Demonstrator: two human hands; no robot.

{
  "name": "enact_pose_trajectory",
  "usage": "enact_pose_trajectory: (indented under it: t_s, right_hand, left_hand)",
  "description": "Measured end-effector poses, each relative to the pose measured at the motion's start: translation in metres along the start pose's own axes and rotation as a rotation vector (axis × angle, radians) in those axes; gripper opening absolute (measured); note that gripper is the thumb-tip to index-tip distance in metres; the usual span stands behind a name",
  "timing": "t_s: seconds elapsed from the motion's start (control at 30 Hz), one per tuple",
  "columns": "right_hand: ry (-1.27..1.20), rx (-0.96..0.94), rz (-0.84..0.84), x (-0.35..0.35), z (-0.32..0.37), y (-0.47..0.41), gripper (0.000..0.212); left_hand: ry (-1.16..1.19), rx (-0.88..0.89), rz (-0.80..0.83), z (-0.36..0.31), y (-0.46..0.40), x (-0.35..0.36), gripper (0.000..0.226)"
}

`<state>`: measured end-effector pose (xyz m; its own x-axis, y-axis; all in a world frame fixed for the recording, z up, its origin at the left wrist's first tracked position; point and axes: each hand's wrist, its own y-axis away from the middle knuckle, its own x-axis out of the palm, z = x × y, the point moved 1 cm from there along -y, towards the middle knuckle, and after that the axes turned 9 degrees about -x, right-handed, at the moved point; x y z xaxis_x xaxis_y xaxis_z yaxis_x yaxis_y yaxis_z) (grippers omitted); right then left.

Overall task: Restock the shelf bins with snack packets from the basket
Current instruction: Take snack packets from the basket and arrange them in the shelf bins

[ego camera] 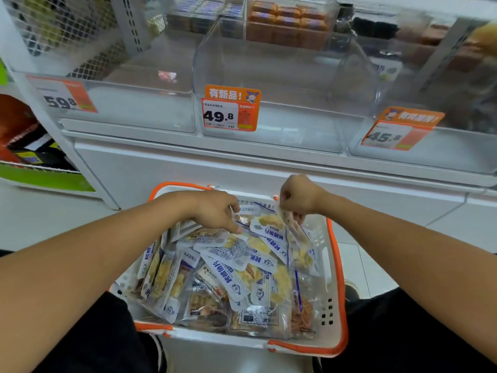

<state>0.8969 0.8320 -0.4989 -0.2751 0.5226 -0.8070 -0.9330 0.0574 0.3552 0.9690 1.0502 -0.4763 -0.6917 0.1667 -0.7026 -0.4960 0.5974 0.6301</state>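
Price tag (220, 115) reads 49.8

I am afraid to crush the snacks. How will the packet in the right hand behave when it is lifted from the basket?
The packet pinched by the right hand hangs down, so it is probably floppy and light. Its glossy clear film may be slippery. The pale chips inside look brittle, so squeezing could break them. Its neighbours in the basket overlap loosely and may shift.

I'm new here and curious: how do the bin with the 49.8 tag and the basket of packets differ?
The middle bin is clear plastic and looks empty; the basket is white with orange trim and heaped with snack packets. The bin sits on the shelf; the basket sits below, near the person's knees. Both are open-topped.
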Motion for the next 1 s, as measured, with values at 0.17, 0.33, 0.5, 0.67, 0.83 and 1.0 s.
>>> enact_pose_trajectory:
  t_s: [0.17,0.33,0.5,0.67,0.83,1.0]
  right_hand:
    - [-0.803,-0.009,-0.253,-0.064,0.059,0.022,0.021]
    - [-0.959,-0.020,-0.317,-0.127,0.066,0.059,0.018]
    - [-0.414,-0.149,-0.402,-0.203,0.034,0.102,0.026]
    - [-0.782,-0.136,-0.381,-0.227,-0.016,0.107,0.033]
    - [-1.094,-0.119,-0.559,-0.245,-0.065,0.102,0.024]
    - [-1.241,-0.055,-0.726,-0.260,-0.098,0.078,0.006]
  left_hand:
    - [0.706,0.182,0.002,-0.039,0.014,-0.010,0.086]
    - [1.157,0.283,-0.164,-0.069,0.030,-0.051,0.019]
    - [1.203,0.325,-0.400,-0.106,0.029,-0.113,0.017]
    - [1.350,0.369,-0.441,-0.182,-0.003,-0.154,0.007]
    - [1.671,0.246,-0.323,-0.247,-0.059,-0.166,0.014]
    - [1.700,0.263,-0.307,-0.294,-0.082,-0.166,0.017]
